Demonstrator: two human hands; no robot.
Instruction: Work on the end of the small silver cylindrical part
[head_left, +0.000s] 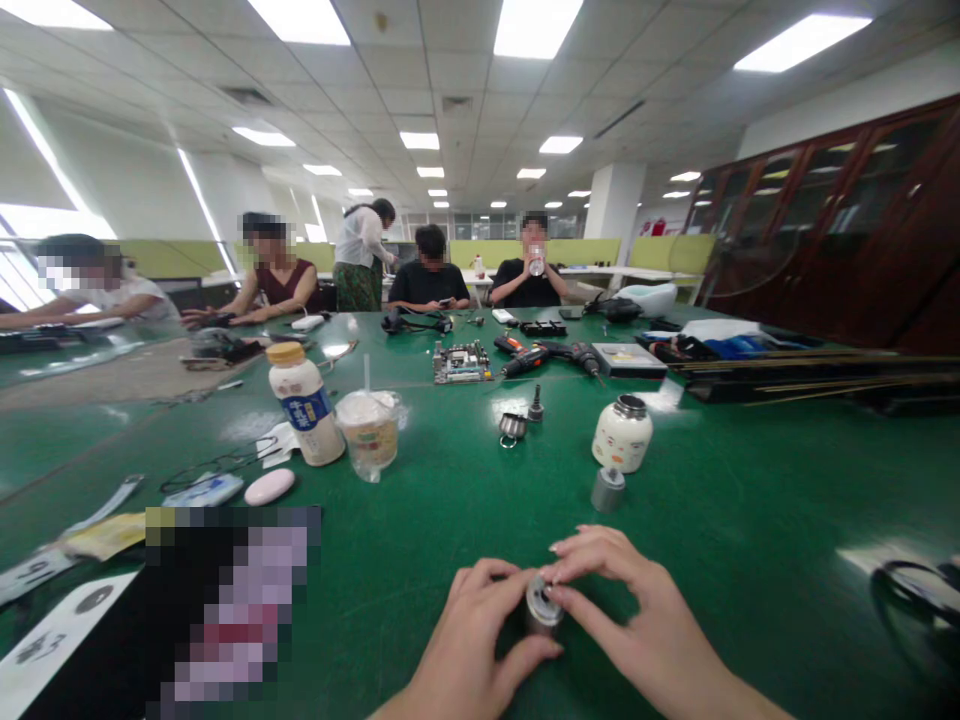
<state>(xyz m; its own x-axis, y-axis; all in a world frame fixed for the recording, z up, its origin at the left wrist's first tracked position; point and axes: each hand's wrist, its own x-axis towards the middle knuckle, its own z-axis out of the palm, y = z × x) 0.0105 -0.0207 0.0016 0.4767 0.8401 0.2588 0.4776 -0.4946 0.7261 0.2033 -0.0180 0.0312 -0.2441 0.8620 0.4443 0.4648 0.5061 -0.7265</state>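
A small silver metal cylinder [543, 612] stands on the green table near the front edge. My left hand [480, 635] grips it from the left, thumb on the near side and index finger at its top. From the right, my right hand [626, 605] pinches at the cylinder's top rim with thumb and index finger; any small part between these fingertips is too small to name. Beyond the hands stands a second grey metal cylinder [608, 490], just in front of a cream-coloured round jar [622, 436] with an open metal neck. A metal piece with a ring [513, 428] lies beside a dark upright bit [535, 404].
On the left are a bottle [306, 410], a lidded cup [369, 432] and a pink oval object [269, 487]. Farther back lie a circuit board [462, 362], power drills [525, 358] and a grey box [628, 360]. Several people are around the far side.
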